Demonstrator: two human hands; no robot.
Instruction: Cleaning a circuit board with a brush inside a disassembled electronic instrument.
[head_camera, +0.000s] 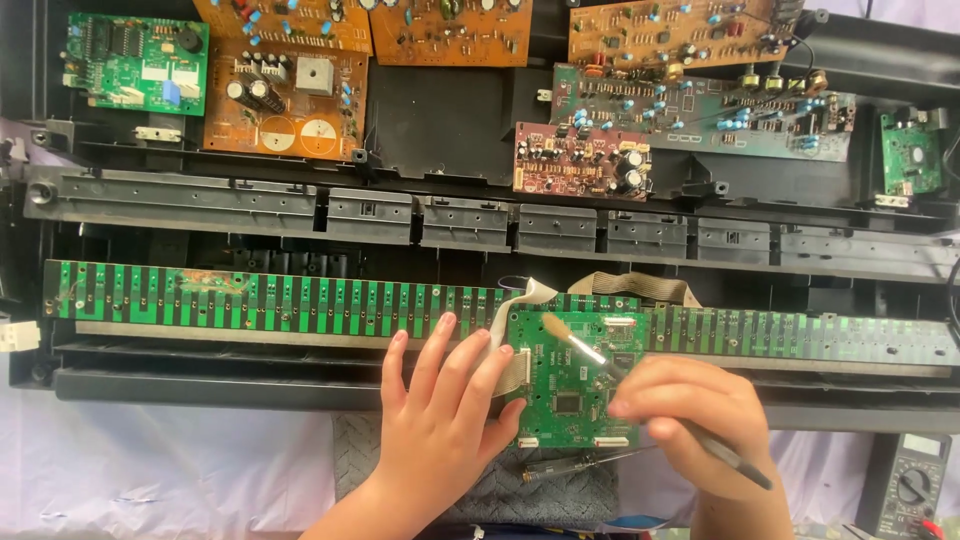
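The green board (572, 378) is sitting at lower centre of the frame, squarish, with a black chip near its middle, white connectors along its edges and a grey ribbon cable (520, 320) curling off its upper left corner. It is lying over a long green strip (250, 298) that is running across the frame inside a black casing (180, 385).

The left hand (440, 420) is resting with fingers spread and released, flat against the board's left edge and the cable. The right hand (690, 420) is grasping a brush (640, 395), fingers pinched around its dark handle, the pale bristle tip touching the board's upper part.

Along the top, seven more boards are showing: two green ones at upper left and far right, three orange ones, one reddish one and one dark green one. One screwdriver (575, 462) is lying just below the board, and one multimeter (910, 490) is sitting at lower right.
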